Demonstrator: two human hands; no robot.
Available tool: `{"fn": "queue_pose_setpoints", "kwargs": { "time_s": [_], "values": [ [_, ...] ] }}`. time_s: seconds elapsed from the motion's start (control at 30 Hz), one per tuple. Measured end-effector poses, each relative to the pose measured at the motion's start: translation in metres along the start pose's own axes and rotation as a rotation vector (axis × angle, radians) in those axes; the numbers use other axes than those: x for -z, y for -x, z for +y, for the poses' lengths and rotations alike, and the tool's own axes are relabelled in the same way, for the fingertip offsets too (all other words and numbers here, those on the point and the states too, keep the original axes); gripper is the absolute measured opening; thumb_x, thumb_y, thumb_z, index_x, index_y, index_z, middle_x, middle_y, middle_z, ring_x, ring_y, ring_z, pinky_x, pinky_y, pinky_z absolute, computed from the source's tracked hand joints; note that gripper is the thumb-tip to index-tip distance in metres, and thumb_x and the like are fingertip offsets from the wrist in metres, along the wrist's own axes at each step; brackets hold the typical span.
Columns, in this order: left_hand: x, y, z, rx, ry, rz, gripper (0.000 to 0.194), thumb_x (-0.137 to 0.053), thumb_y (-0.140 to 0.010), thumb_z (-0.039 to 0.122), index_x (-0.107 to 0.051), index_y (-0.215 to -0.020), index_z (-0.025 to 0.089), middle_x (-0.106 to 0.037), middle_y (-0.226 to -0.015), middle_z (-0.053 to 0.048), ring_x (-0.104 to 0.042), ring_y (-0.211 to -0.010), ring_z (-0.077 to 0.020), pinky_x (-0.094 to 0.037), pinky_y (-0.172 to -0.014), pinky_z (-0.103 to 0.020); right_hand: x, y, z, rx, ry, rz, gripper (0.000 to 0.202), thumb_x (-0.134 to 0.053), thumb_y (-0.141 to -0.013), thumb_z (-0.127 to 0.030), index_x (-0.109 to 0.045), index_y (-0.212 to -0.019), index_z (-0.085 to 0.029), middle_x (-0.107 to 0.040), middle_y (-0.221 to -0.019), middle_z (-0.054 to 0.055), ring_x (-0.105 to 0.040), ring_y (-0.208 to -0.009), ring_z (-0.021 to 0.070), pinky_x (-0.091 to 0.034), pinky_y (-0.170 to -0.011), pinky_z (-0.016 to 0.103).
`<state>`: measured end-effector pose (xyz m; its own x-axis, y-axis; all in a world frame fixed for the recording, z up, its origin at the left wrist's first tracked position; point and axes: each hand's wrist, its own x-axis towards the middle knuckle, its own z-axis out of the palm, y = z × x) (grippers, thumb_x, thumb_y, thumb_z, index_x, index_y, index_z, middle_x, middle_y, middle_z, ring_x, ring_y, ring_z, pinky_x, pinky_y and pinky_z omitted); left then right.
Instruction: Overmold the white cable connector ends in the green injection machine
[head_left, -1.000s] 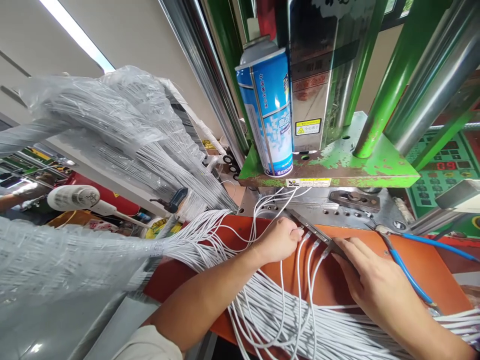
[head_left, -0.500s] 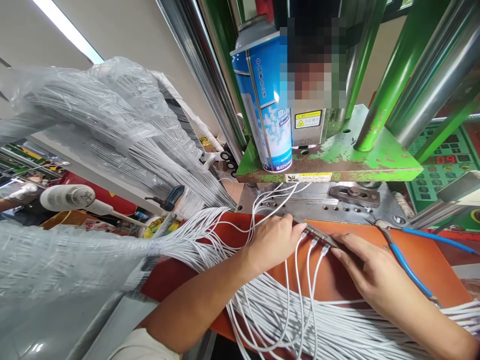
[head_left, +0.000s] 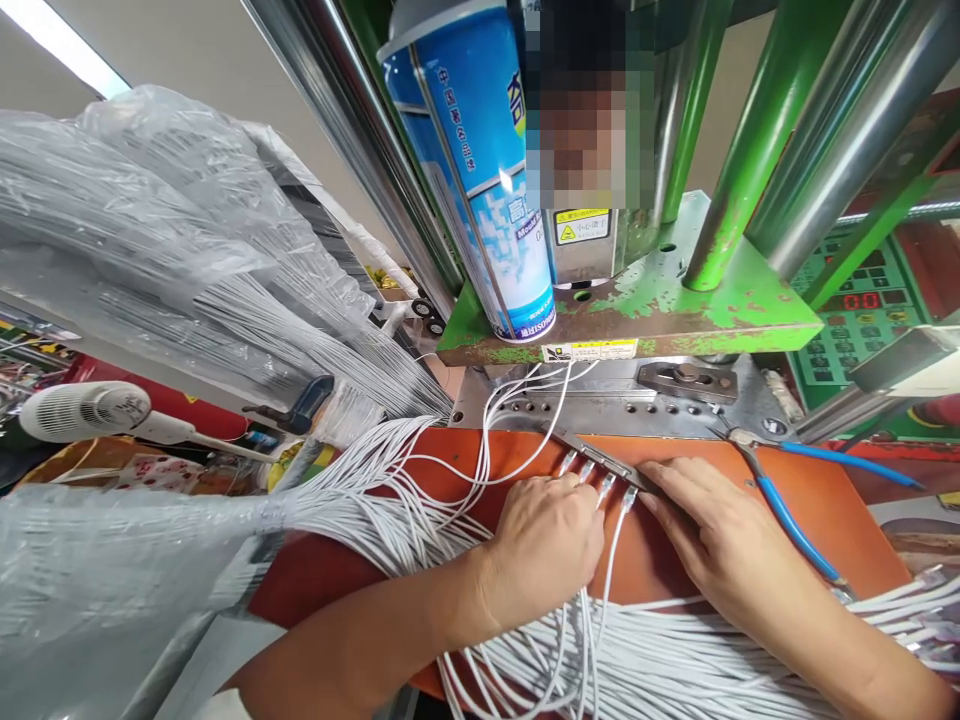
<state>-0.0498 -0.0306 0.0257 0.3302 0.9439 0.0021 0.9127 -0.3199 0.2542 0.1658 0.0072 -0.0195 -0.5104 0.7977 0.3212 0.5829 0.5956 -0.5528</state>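
Note:
A narrow metal bar fixture lies slantwise over the orange work surface, with several white cable plugs along its lower edge. My right hand pinches the bar's right end between thumb and fingers. Just below the plugs, my left hand is closed around several of the white cables; its fingertips are partly hidden. One cable at the right hangs free of that hand. Under both arms spreads a thick bundle of white cables.
Behind the hands stands a green press with a blue spray can on its plate. Blue-handled pliers lie at the right on the orange surface. Plastic-wrapped cable bundles and a white fan are at left.
My left hand has left the bar's left end and moved down onto the cables below the plugs. My right hand still holds the bar. The panel's red display went from 09 to 00.

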Motion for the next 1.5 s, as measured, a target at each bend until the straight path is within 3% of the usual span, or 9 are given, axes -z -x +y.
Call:
{"fn": "queue_pose_setpoints", "kwargs": {
  "time_s": [0.27,0.47,0.57,0.73,0.93,1.13,1.3,1.4,1.5],
  "values": [
    [-0.002,0.004,0.012,-0.053,-0.003,0.029,0.018,-0.060,-0.096,0.034,-0.065,-0.087,0.020,-0.070,-0.090,-0.005,-0.066,-0.079,-0.0223,-0.044,-0.065,-0.035,-0.002,-0.003,0.000,0.006,0.067,-0.028,0.027,-0.043,-0.107,-0.034,-0.063,-0.120,-0.021,-0.063,-0.103,0.010,-0.059,-0.095,0.0256,-0.050,-0.081,0.040],
    [-0.014,-0.001,0.012,-0.033,0.073,-0.008,0.019,-0.058,-0.096,0.028,-0.065,-0.081,0.019,-0.069,-0.082,-0.004,-0.065,-0.074,-0.0197,-0.043,-0.065,-0.033,-0.002,-0.003,0.000,0.018,0.048,-0.039,0.028,-0.041,-0.108,-0.035,-0.064,-0.118,-0.023,-0.063,-0.104,0.010,-0.059,-0.097,0.0260,-0.050,-0.082,0.040],
    [-0.002,-0.008,0.005,-0.060,0.118,0.091,0.023,-0.055,-0.100,0.031,-0.066,-0.083,0.020,-0.069,-0.085,-0.005,-0.065,-0.078,-0.0187,-0.046,-0.071,-0.032,-0.003,-0.003,0.002,0.011,0.044,-0.041,0.028,-0.043,-0.107,-0.038,-0.063,-0.119,-0.022,-0.063,-0.107,0.010,-0.060,-0.100,0.0261,-0.050,-0.084,0.040],
    [0.025,-0.016,-0.011,-0.042,0.124,0.378,0.023,-0.050,-0.103,0.030,-0.067,-0.093,0.019,-0.068,-0.092,-0.006,-0.064,-0.087,-0.0179,-0.048,-0.080,-0.030,-0.001,-0.003,0.002,-0.005,0.061,-0.071,0.030,-0.045,-0.107,-0.041,-0.062,-0.123,-0.024,-0.062,-0.108,0.009,-0.062,-0.099,0.0245,-0.052,-0.084,0.040],
    [0.024,-0.017,-0.011,-0.090,0.068,0.426,0.019,-0.053,-0.101,0.026,-0.067,-0.090,0.019,-0.066,-0.091,-0.006,-0.063,-0.086,-0.0174,-0.050,-0.081,-0.030,0.005,-0.004,-0.009,0.039,0.150,-0.112,0.037,-0.058,-0.097,-0.035,-0.058,-0.131,-0.020,-0.059,-0.111,0.010,-0.060,-0.101,0.0263,-0.053,-0.088,0.043],
    [0.031,-0.010,-0.030,-0.063,0.047,0.582,0.015,-0.054,-0.100,0.025,-0.064,-0.109,0.018,-0.064,-0.119,-0.011,-0.062,-0.116,-0.0227,-0.049,-0.106,-0.038,0.004,-0.005,-0.015,0.027,0.182,-0.084,0.030,-0.058,-0.096,-0.030,-0.063,-0.123,-0.018,-0.058,-0.106,0.010,-0.058,-0.098,0.0251,-0.051,-0.089,0.041],
    [0.026,-0.019,-0.049,0.001,-0.026,0.490,0.052,-0.055,-0.101,0.036,-0.044,-0.146,0.012,-0.043,-0.155,-0.021,-0.042,-0.146,-0.0311,-0.038,-0.122,-0.047,0.000,-0.004,-0.013,0.023,0.207,-0.048,0.029,-0.062,-0.092,-0.030,-0.066,-0.118,-0.018,-0.059,-0.103,0.009,-0.057,-0.097,0.0260,-0.050,-0.088,0.041],
    [0.022,-0.037,-0.051,0.057,-0.041,0.449,0.064,-0.054,-0.101,0.044,-0.038,-0.151,0.008,-0.046,-0.153,-0.025,-0.044,-0.144,-0.0354,-0.039,-0.120,-0.050,-0.002,-0.004,-0.011,0.020,0.206,-0.035,0.029,-0.063,-0.092,-0.030,-0.066,-0.117,-0.018,-0.059,-0.102,0.009,-0.057,-0.096,0.0262,-0.050,-0.087,0.041],
    [0.019,-0.059,-0.051,0.082,0.005,0.469,0.061,-0.062,-0.097,0.038,-0.044,-0.147,0.008,-0.057,-0.141,-0.025,-0.054,-0.134,-0.0367,-0.043,-0.114,-0.051,-0.002,-0.005,-0.011,0.014,0.194,-0.048,0.030,-0.063,-0.092,-0.031,-0.066,-0.118,-0.017,-0.059,-0.104,0.009,-0.057,-0.097,0.0268,-0.050,-0.087,0.042]
  ]
}}
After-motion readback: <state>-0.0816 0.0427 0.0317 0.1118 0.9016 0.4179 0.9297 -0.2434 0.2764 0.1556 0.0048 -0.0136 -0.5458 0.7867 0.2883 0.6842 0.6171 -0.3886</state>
